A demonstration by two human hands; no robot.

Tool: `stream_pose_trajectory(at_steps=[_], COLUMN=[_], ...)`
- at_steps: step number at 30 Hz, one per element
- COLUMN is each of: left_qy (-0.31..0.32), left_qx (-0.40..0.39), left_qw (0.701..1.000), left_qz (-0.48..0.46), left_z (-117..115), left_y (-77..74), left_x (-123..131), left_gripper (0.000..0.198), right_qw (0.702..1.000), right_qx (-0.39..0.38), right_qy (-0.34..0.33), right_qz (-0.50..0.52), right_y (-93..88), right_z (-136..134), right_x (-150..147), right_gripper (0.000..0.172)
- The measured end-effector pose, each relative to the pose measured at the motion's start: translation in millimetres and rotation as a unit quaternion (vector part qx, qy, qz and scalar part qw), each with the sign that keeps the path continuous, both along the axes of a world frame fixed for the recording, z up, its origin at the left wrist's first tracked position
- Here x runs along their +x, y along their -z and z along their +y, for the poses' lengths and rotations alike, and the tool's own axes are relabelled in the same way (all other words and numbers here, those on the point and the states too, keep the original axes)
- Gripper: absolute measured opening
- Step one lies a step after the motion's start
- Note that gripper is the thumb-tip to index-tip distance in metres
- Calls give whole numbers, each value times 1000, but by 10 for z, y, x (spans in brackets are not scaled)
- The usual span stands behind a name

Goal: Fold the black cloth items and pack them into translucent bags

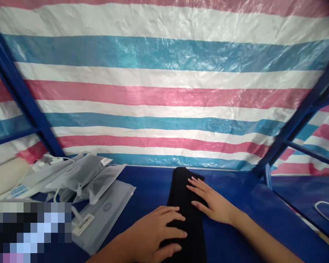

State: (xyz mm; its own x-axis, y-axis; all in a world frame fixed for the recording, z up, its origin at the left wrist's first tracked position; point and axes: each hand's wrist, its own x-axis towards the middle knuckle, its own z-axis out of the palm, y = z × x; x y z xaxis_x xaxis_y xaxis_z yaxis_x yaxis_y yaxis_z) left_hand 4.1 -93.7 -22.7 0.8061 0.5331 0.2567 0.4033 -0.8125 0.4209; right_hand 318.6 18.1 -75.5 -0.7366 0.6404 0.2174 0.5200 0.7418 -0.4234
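Note:
A folded black garment [183, 193] lies lengthwise on the blue surface [148, 182], its far end close to the striped sheet. My left hand [161, 233] rests over its near left edge with the fingers apart and slightly bent. Farther up, on the right side of the cloth, my right hand [208, 199] lies with its fingers stretched out and spread. Neither hand grips the cloth. What kind of garment it is cannot be made out. The near end runs out of the bottom of the view.
To the left are frosted plastic bags [90, 175], several with dark contents, and a flat zip bag [112, 204]. A white power strip [83, 224] lies on that bag. Blue metal posts [27, 98] flank a striped plastic sheet [164, 95]. At right is a white wire loop [327, 210].

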Motion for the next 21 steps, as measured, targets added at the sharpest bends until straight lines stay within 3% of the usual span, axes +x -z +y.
stream_pose_trajectory(at_steps=[9, 14, 17, 21], left_qy=[-5, -23, -21, -71], left_qx=[22, 17, 26, 72], left_qw=[1000, 999, 997, 991], left_qz=[8, 41, 74, 83], left_z=[50, 178, 278, 323], left_y=[134, 82, 71, 159], left_x=[24, 215, 422, 563], left_gripper=[37, 33, 22, 16], right_qw=[998, 997, 1000, 992], right_qx=[-23, -38, 3, 101], right_qy=[-56, -59, -10, 75], right_qz=[14, 27, -4, 0], right_y=[-48, -168, -129, 40], right_z=[45, 110, 99, 38], right_x=[-113, -228, -360, -468], right_gripper=[60, 59, 51, 43])
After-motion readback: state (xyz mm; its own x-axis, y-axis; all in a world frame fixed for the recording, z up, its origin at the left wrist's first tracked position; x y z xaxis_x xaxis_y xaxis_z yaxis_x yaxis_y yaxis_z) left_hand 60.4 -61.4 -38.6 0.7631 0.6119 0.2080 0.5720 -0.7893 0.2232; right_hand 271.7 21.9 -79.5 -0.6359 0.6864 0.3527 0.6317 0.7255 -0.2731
